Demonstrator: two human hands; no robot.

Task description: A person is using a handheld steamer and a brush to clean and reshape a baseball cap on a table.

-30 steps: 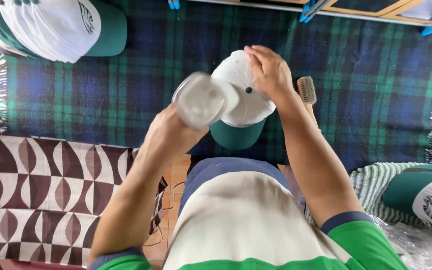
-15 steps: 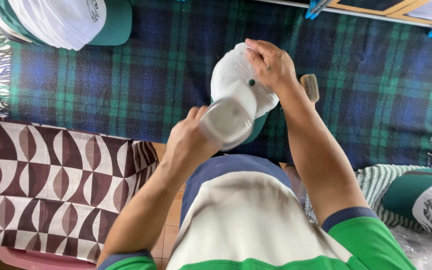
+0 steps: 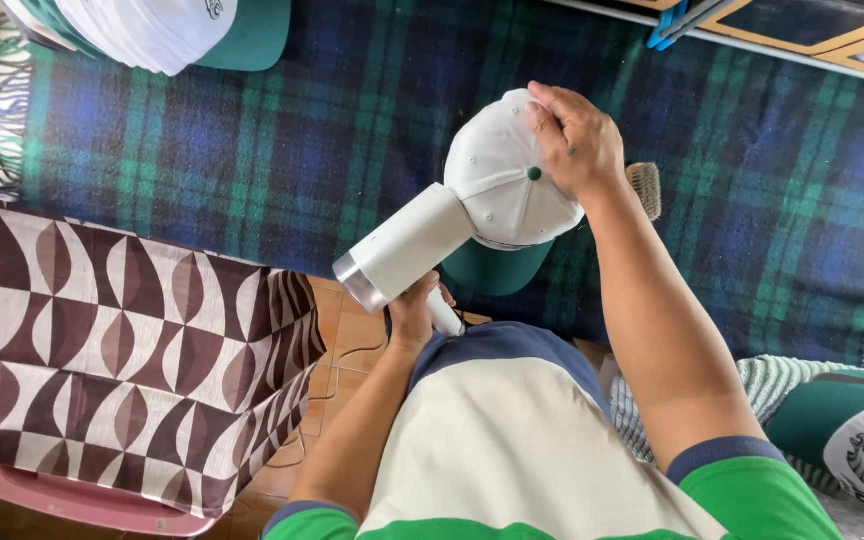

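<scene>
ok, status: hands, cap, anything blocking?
Left hand grips white dryer, nozzle at cap. Right hand steadies cap above plaid blanket. Nothing blocking.

Cream shirt (image 3: 512,450); navy-banded green sleeves (image 3: 752,490).

A blue-and-green plaid blanket (image 3: 252,150) is spread across the surface, fringed at its edges. A stack of white caps with green brims (image 3: 152,30) is seen at the upper left — a brown-and-white patterned cloth (image 3: 122,350) is draped over a pink tub (image 3: 72,500) below; a brush (image 3: 644,188) lies on the blanket
</scene>
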